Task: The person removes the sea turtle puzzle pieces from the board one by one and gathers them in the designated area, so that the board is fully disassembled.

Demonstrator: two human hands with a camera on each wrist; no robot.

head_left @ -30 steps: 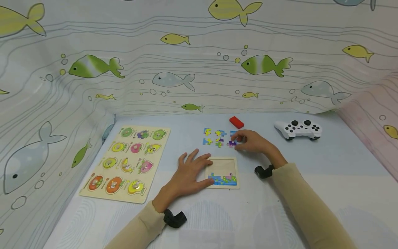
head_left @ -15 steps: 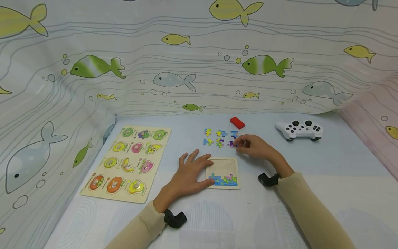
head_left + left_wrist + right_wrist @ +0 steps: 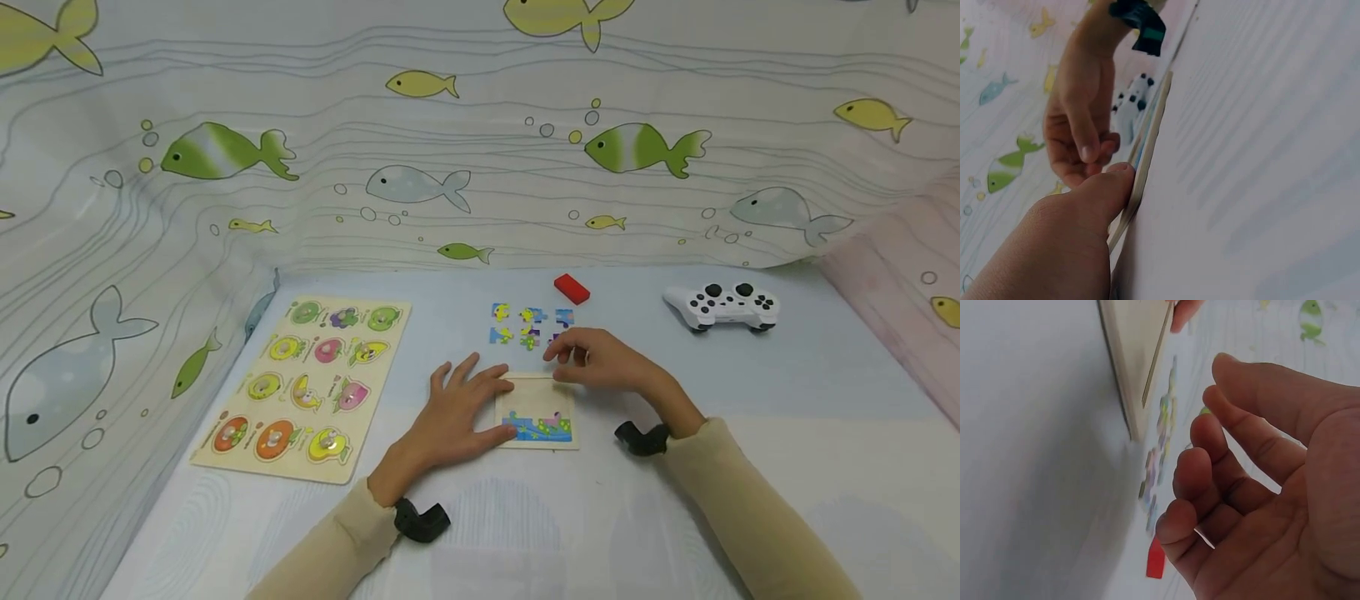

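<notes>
My left hand (image 3: 457, 421) lies with spread, straight fingers over the left side of a small wooden puzzle tray (image 3: 536, 400). Its thumb (image 3: 1116, 178) rests at the tray's edge in the left wrist view. Joined blue, green and pink jigsaw pieces (image 3: 542, 430) fill the tray's near part; its far part shows bare wood. Above the tray's far right corner is my right hand (image 3: 603, 360), fingers loosely bent, with nothing visible between thumb and fingertips in the right wrist view. Loose jigsaw pieces (image 3: 501, 336) lie in two rows beyond the tray, the right-hand one partly hidden behind the right hand.
A wooden fruit puzzle board (image 3: 360, 417) lies to the left. Behind the loose pieces sits a red block (image 3: 572, 289), and a white game controller (image 3: 723, 308) stands at the back right. Fish-printed sheeting (image 3: 300, 225) rises behind and beside the table.
My right hand has drawn back from the purple piece at the right end of the near row, coming closer to the tray. The left hand stays in place. The head view has tilted slightly.
</notes>
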